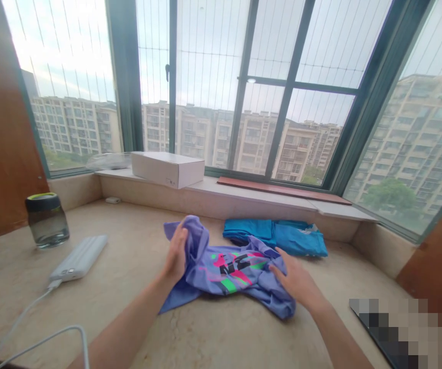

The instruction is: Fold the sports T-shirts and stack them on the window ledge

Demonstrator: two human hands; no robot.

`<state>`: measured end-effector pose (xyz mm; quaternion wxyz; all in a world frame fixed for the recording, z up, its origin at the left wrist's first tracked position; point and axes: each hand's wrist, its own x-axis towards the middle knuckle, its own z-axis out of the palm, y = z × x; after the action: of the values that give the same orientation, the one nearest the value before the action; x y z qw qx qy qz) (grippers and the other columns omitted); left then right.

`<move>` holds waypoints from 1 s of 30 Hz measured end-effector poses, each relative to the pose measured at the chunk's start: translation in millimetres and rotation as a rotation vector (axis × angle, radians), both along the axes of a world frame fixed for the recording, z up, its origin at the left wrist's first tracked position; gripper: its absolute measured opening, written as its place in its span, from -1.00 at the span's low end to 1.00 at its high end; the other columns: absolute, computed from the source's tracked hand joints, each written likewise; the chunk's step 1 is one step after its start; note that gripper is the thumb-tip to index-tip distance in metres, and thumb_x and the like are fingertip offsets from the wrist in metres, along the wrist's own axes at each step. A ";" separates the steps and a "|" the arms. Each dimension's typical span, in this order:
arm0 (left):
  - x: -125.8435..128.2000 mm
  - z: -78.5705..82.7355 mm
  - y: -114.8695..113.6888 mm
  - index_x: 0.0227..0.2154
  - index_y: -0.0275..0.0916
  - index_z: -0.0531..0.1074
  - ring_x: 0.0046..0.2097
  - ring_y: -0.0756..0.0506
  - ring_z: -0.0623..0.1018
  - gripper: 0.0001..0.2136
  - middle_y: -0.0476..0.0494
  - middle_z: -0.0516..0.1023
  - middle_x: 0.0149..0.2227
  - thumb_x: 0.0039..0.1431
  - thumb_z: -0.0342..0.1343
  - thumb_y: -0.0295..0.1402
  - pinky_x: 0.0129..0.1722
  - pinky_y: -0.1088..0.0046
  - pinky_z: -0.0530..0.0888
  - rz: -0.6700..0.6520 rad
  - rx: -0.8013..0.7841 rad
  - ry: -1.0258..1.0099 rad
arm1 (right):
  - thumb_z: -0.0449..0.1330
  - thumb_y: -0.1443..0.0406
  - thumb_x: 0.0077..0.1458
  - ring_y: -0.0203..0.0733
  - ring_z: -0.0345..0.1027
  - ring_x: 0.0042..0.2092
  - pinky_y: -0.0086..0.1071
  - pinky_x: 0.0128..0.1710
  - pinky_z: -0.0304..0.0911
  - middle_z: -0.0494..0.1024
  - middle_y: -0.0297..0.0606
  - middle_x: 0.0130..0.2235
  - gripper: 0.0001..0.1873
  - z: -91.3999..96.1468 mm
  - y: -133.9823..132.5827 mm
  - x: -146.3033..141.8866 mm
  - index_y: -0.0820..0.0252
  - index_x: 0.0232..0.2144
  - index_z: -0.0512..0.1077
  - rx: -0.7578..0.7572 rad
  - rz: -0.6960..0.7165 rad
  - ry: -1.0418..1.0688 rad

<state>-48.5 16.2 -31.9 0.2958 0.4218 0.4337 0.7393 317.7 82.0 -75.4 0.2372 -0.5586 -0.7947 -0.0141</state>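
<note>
On the stone tabletop (128,302) our left hand (177,253) curls its fingers into a raised fold of the crumpled purple T-shirt (228,274), our right hand (297,281) lays flat fingers on its hem, and we think the slack cloth could slip and bunch.

There is one view, from a camera on the person's head, facing forward and somewhat down across the table (128,328) toward the window (213,77). Both forearms enter from the bottom edge. The camera is close to the work: the left hand (177,253), right hand (296,281) and shirt (228,274) lie at arm's reach in the lower centre, while the jar (47,221) sits farther off at the left. The wide lens bends the window frames at the sides, and buildings outside fill the upper half.
</note>
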 end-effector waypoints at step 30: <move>-72.7 23.8 42.2 0.31 -0.52 0.15 0.41 -0.57 0.05 -0.26 -0.72 0.03 0.39 0.01 0.16 -0.51 0.33 -0.24 0.04 0.576 -0.460 0.412 | 0.00 0.28 0.28 0.05 0.33 0.25 -0.02 0.27 0.23 0.45 0.00 0.24 -0.53 -24.0 1.0 -60.7 0.22 0.16 0.46 0.069 0.302 0.076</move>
<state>-121.2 58.4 -8.1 0.0705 0.3453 0.7376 0.5759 257.0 83.0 -99.4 0.2856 -0.4243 -0.8592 0.0153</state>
